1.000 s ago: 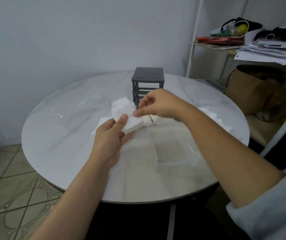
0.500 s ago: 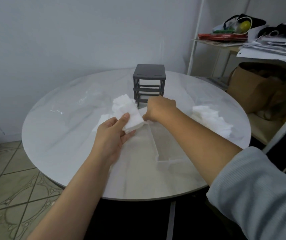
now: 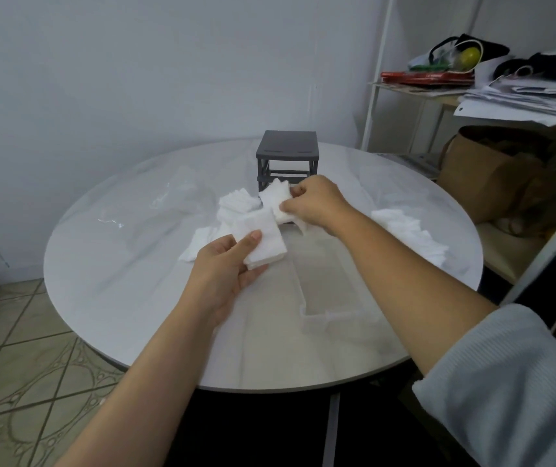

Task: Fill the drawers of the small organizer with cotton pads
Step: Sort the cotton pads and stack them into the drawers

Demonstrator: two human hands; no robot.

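Observation:
A small dark grey organizer frame (image 3: 286,153) stands at the far middle of the round table, its slots empty of drawers. My left hand (image 3: 226,264) holds a neat stack of white square cotton pads (image 3: 263,239). My right hand (image 3: 317,202) grips a bunch of cotton pads (image 3: 274,195) just in front of the organizer's base. A clear plastic drawer (image 3: 328,288) lies on the table below my right forearm. Loose pad piles lie at the left (image 3: 236,202) and at the right (image 3: 408,234).
The round white marble table (image 3: 128,264) has its front edge near me. A clear plastic wrapper (image 3: 172,193) lies at the left. A white shelf rack (image 3: 472,92) with papers and a brown bag (image 3: 492,176) stand to the right. Tiled floor shows at the lower left.
My right hand reached down to the pile in front of the organizer and now lifts a bunch of pads from it. My left hand kept its stack, almost still.

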